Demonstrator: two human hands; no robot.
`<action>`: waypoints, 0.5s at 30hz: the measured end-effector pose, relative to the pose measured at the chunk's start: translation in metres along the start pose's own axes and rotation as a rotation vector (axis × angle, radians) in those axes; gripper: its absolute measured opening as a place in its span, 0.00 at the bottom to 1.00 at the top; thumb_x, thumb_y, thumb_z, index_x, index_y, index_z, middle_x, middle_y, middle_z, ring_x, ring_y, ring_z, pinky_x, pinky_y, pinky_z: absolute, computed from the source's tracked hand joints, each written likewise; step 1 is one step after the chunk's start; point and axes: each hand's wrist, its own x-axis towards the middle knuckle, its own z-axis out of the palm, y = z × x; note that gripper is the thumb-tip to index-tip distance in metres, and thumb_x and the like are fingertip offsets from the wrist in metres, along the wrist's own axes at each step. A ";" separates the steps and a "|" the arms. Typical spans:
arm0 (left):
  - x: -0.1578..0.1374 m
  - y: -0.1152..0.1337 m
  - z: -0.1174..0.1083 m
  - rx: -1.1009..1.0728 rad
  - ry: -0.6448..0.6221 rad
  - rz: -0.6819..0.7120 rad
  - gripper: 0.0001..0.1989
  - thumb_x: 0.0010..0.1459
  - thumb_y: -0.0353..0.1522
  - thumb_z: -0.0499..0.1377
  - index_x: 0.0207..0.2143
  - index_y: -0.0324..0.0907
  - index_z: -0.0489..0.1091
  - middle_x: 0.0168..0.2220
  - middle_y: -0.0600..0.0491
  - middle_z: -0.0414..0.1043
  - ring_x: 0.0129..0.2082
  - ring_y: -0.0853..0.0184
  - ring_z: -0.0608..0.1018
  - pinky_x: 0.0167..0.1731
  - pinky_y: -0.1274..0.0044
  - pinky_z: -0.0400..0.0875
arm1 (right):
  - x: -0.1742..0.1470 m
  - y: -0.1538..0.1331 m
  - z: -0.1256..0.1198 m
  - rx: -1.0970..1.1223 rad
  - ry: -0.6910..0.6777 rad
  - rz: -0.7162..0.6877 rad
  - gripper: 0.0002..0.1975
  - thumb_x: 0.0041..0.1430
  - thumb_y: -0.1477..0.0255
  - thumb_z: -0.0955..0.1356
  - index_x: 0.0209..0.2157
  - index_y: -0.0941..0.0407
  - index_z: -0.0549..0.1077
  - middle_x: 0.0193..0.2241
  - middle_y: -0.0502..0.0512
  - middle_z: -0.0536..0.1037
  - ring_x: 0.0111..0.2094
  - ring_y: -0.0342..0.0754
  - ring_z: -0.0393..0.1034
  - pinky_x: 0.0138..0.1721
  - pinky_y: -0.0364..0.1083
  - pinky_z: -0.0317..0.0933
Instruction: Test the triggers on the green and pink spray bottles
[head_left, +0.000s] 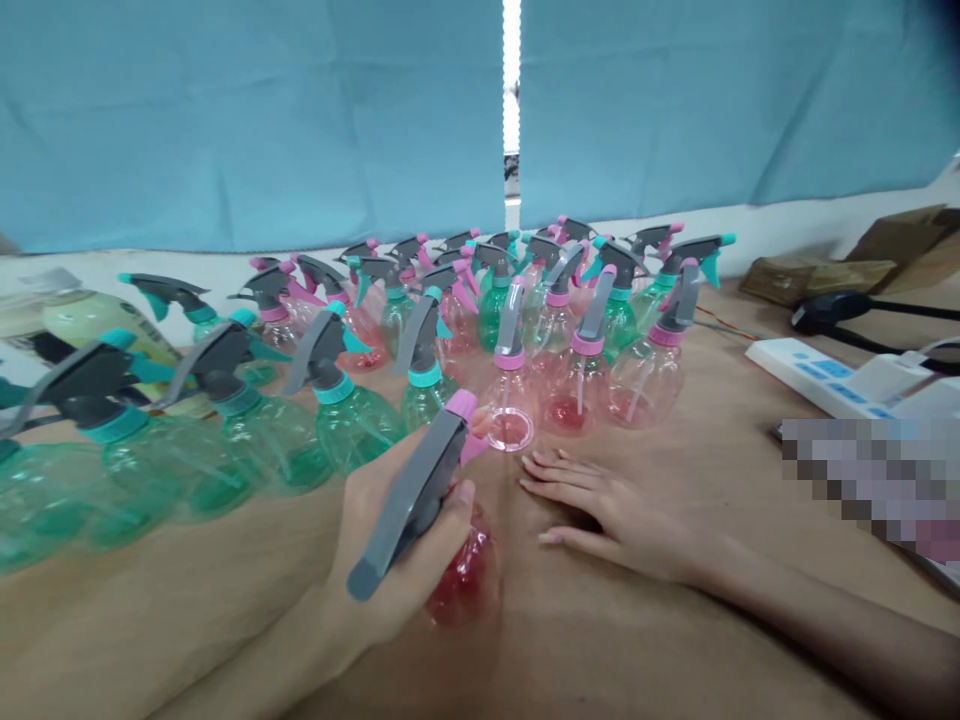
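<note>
A transparent pink spray bottle (466, 580) with a grey head and pink nozzle is in my left hand (397, 590), whose fingers wrap round its neck. It leans, its nozzle pointing away from me, and red shows in its lower body. My right hand (600, 500) lies on the wooden table (600, 640), palm down with fingers stretched out, holding nothing. Just beyond it stand pink spray bottles, the closest a clear pink bottle (510, 390) and another pink bottle (576, 390). To the left of my left hand is a green spray bottle (356, 425).
Several green bottles (274, 440) form a row on the left, with mixed pink and green ones behind. A large pale bottle (105, 325) stands far left. At right are a white power strip (817, 375), a pixelated object (862, 490) and brown packaging (817, 275). A blue curtain (262, 120) hangs behind.
</note>
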 end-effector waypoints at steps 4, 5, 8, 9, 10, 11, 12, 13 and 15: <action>0.001 0.000 0.000 -0.033 -0.025 0.025 0.04 0.55 0.31 0.53 0.28 0.46 0.65 0.22 0.59 0.67 0.21 0.67 0.72 0.21 0.75 0.68 | 0.000 0.001 0.001 0.005 0.001 0.001 0.29 0.66 0.55 0.62 0.63 0.54 0.61 0.64 0.56 0.59 0.66 0.53 0.50 0.65 0.58 0.46; 0.002 0.000 0.000 -0.040 -0.033 0.026 0.03 0.56 0.31 0.53 0.28 0.46 0.64 0.22 0.59 0.65 0.21 0.68 0.71 0.21 0.76 0.68 | 0.000 0.001 0.001 0.010 0.006 -0.001 0.29 0.65 0.55 0.63 0.63 0.54 0.61 0.64 0.56 0.60 0.66 0.53 0.50 0.65 0.58 0.46; 0.002 0.000 0.000 -0.048 -0.053 0.019 0.03 0.56 0.31 0.53 0.28 0.47 0.61 0.22 0.60 0.62 0.21 0.69 0.68 0.22 0.76 0.67 | -0.001 0.002 0.002 0.035 0.027 -0.002 0.28 0.65 0.56 0.64 0.63 0.51 0.61 0.64 0.55 0.61 0.66 0.54 0.51 0.65 0.59 0.46; 0.002 0.000 0.000 -0.051 -0.053 0.017 0.04 0.56 0.31 0.53 0.28 0.47 0.61 0.23 0.60 0.61 0.21 0.69 0.68 0.22 0.76 0.67 | -0.001 0.002 0.002 0.040 0.031 0.000 0.28 0.65 0.56 0.64 0.63 0.51 0.61 0.64 0.55 0.61 0.65 0.54 0.51 0.65 0.59 0.46; 0.003 0.001 0.000 -0.057 -0.052 0.015 0.04 0.55 0.31 0.53 0.28 0.47 0.60 0.23 0.60 0.61 0.21 0.69 0.68 0.22 0.76 0.67 | -0.001 0.002 0.002 0.042 0.032 0.002 0.29 0.65 0.56 0.64 0.63 0.51 0.61 0.64 0.55 0.61 0.65 0.54 0.51 0.65 0.59 0.46; 0.003 0.001 0.001 -0.064 -0.051 0.015 0.04 0.55 0.31 0.53 0.28 0.47 0.60 0.22 0.60 0.61 0.21 0.69 0.68 0.22 0.76 0.67 | -0.001 0.002 0.002 0.041 0.032 0.001 0.29 0.65 0.56 0.64 0.63 0.51 0.61 0.64 0.55 0.60 0.66 0.54 0.51 0.65 0.59 0.46; 0.003 0.001 0.001 -0.071 -0.050 0.012 0.04 0.55 0.31 0.53 0.27 0.46 0.60 0.22 0.60 0.60 0.21 0.69 0.68 0.22 0.76 0.67 | -0.001 0.002 0.003 0.042 0.033 -0.001 0.29 0.65 0.56 0.64 0.63 0.51 0.61 0.64 0.55 0.60 0.66 0.54 0.50 0.65 0.59 0.46; 0.003 0.001 0.001 -0.076 -0.051 0.010 0.05 0.54 0.32 0.53 0.27 0.46 0.60 0.22 0.60 0.60 0.21 0.69 0.68 0.22 0.76 0.67 | -0.001 0.003 0.003 0.045 0.037 -0.006 0.29 0.65 0.56 0.64 0.63 0.51 0.61 0.64 0.55 0.60 0.66 0.54 0.51 0.65 0.59 0.46; 0.004 0.001 0.001 -0.085 -0.052 0.001 0.05 0.54 0.32 0.54 0.26 0.46 0.60 0.22 0.60 0.60 0.21 0.69 0.68 0.22 0.76 0.66 | -0.001 0.003 0.003 0.055 0.048 -0.018 0.28 0.64 0.57 0.65 0.63 0.50 0.61 0.64 0.54 0.61 0.65 0.54 0.51 0.65 0.59 0.46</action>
